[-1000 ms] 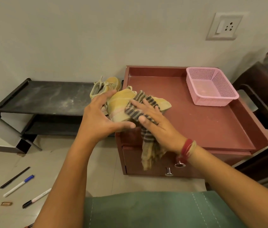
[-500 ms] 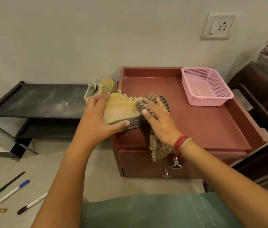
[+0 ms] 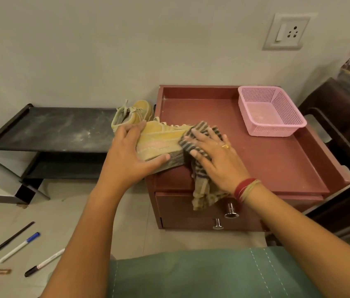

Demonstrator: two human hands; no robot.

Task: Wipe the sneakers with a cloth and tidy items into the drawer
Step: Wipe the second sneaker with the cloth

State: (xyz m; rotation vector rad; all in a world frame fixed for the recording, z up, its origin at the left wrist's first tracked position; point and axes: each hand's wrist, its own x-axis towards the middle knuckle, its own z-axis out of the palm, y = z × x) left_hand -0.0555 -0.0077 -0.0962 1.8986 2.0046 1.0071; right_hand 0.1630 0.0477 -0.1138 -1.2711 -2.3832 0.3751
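A yellow sneaker (image 3: pixel 161 139) lies on its side at the left front corner of the red-brown drawer cabinet (image 3: pixel 277 155). My left hand (image 3: pixel 126 160) grips its toe end, thumb under the dark sole. My right hand (image 3: pixel 214 160) presses a striped cloth (image 3: pixel 202 186) flat against the sneaker's heel end; the cloth's tail hangs over the drawer front (image 3: pixel 178 211). The second yellow sneaker (image 3: pixel 133 116) stands on the black shoe rack (image 3: pixel 47 130) just behind.
A pink basket (image 3: pixel 272 114) sits at the cabinet's back right. Two metal knobs (image 3: pixel 231 210) stick out of the drawer fronts. Pens (image 3: pixel 19 247) and small items lie on the floor at lower left. A dark chair (image 3: pixel 345 147) stands to the right.
The sneaker has come down from a raised tilt to rest on the cabinet corner. My right hand with the cloth has slid along it toward the heel end.
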